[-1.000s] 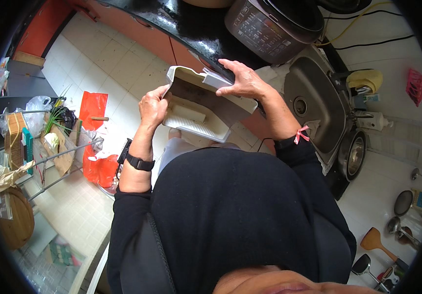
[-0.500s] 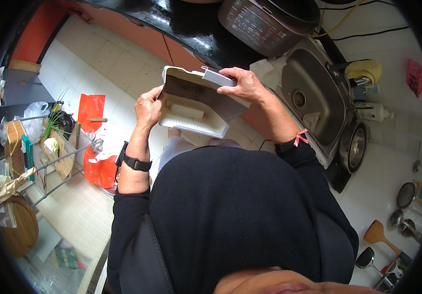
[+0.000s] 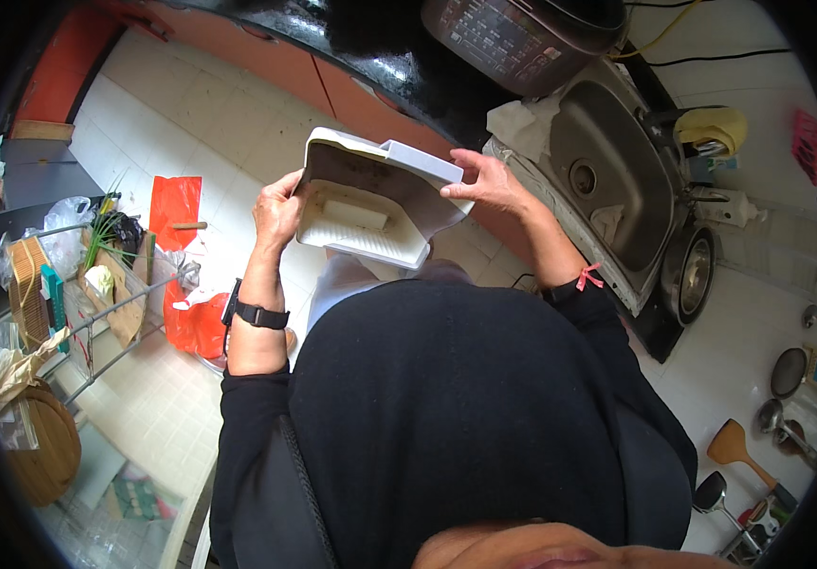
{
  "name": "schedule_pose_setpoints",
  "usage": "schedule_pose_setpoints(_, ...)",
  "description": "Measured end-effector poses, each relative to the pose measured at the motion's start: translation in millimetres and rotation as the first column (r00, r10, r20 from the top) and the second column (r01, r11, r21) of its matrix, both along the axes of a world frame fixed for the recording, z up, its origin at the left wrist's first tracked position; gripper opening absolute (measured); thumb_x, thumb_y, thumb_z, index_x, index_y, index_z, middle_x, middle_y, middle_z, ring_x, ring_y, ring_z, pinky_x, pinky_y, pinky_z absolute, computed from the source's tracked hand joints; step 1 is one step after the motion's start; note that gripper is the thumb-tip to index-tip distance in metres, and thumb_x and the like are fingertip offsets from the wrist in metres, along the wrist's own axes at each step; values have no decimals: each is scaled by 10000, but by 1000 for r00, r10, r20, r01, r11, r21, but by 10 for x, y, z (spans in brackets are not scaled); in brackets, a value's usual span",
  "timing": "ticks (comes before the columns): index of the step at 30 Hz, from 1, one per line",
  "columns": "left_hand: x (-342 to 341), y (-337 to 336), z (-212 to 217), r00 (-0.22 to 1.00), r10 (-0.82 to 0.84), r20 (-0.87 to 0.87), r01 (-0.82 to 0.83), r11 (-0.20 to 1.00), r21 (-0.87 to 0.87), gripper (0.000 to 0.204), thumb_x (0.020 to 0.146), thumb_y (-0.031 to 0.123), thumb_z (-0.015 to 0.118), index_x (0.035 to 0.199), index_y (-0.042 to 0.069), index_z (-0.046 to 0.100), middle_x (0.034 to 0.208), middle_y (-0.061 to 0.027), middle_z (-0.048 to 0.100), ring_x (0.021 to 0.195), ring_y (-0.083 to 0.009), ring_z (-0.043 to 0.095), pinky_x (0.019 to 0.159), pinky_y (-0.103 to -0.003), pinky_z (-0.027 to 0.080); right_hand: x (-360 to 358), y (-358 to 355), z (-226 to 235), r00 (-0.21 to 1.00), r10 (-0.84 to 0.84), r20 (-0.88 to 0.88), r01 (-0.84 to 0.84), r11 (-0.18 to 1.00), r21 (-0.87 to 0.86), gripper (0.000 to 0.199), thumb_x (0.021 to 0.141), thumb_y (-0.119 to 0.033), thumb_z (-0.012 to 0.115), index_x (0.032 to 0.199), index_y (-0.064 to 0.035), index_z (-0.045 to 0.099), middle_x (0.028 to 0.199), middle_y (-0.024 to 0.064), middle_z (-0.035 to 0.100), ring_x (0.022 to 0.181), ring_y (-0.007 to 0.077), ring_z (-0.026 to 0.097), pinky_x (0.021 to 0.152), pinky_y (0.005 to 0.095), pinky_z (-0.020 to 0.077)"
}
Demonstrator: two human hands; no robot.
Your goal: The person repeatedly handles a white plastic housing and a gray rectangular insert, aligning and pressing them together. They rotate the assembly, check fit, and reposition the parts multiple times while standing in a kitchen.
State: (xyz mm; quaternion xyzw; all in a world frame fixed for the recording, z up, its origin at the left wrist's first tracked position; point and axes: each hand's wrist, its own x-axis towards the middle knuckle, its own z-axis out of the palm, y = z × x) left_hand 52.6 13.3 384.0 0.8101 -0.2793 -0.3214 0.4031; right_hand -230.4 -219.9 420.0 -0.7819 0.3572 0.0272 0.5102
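An off-white plastic bin (image 3: 356, 230) with high sides and a ridged floor is held in front of me, its hollow turned toward me. Stains and dark specks mark its inner wall. My left hand (image 3: 277, 211) grips its left side, the thumb at the edge and the other fingers partly hidden behind. At the upper right corner, my right hand (image 3: 492, 182) holds the rim, beside the end of a pale grey strip (image 3: 424, 161) along the top edge. Below the bin, my legs show in part.
At right a steel sink (image 3: 607, 123) is set in the counter, with a dark multicooker (image 3: 522, 38) beyond it. Ladles and a wooden spatula (image 3: 733, 444) hang at lower right. A wire rack (image 3: 110, 318) with vegetables and boards stands left, beside a red plastic bag (image 3: 190, 322).
The bin has shifted slightly left and tilted a little. My right hand has slid toward the strip's right end, and its fingers have spread somewhat. My left hand keeps its hold.
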Motion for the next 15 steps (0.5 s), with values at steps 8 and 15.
schedule_pose_setpoints(8, 126, -162, -232, 994, -75, 78, 56, 974, 219, 313, 855, 286, 641, 1161, 300, 704, 928, -45, 735, 885, -212, 680, 830, -340, 490, 111, 362, -357, 989, 94, -112, -112, 979, -170, 428, 780, -75, 572, 1201, -117, 628, 1073, 194, 672, 1028, 367, 629, 899, 434, 500)
schedule_pose_setpoints(15, 179, -174, -421, 979, -165, 117, 134, 963, 233, 293, 867, 277, 631, 1150, 275, 705, 956, -77, 730, 898, -270, 679, 812, -365, 495, 98, 608, -666, 997, 65, 38, -46, 927, -372, 422, 795, -31, 580, 1205, -123, 619, 1022, 126, 651, 980, 340, 610, 858, 411, 505)
